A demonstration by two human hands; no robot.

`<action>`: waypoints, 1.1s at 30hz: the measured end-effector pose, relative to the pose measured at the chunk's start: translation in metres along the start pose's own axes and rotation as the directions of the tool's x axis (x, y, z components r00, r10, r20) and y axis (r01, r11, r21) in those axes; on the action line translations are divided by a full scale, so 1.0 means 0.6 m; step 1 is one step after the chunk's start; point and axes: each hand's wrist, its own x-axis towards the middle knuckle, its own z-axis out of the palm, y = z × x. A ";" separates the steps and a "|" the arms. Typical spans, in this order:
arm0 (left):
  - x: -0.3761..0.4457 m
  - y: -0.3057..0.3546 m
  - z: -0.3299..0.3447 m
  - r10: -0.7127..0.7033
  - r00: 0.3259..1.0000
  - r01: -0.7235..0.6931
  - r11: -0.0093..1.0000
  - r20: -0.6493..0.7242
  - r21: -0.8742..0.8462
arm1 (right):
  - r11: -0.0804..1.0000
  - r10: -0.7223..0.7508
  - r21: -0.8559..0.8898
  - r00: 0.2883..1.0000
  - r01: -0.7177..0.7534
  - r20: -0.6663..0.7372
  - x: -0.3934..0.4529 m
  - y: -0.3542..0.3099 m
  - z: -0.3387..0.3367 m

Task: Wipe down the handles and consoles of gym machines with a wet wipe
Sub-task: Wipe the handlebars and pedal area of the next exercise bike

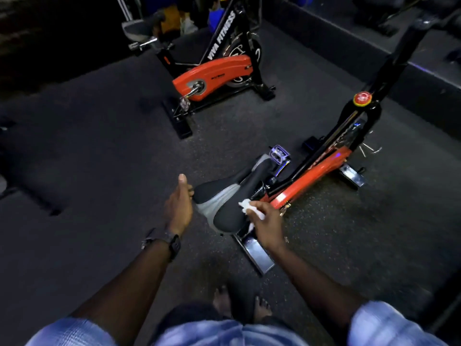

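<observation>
Hands: right (265, 222) grips wipe (245, 204) at saddle (222, 198) edge, left (178, 203) open.

Short pale-blue sleeves (389, 323), blk smartwatch (173, 243) w/ dark strap on left wrist, bare feet (222, 299)

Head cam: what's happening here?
A person stands over a spin bike's saddle. The right hand holds a crumpled white wet wipe against the saddle's right side, while the left hand steadies the left edge, fingers out of sight behind it and thumb raised. A second orange-and-black bike stands untouched further back on the dark floor.
</observation>
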 end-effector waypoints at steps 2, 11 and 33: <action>0.011 0.007 -0.003 0.000 1.000 0.000 1.000 -0.004 0.006 | 0.958 -0.216 -0.190 0.976 0.213 0.005 -0.014 -0.002 0.018; 0.128 -0.014 -0.042 0.115 0.961 -0.115 0.993 0.253 -0.013 | 0.742 -0.340 -0.575 0.932 0.346 0.122 0.080 -0.120 0.125; 0.196 0.090 0.086 0.065 0.559 -0.116 0.993 0.826 0.001 | 0.739 -0.212 -0.674 0.956 0.020 -0.204 0.098 -0.130 0.112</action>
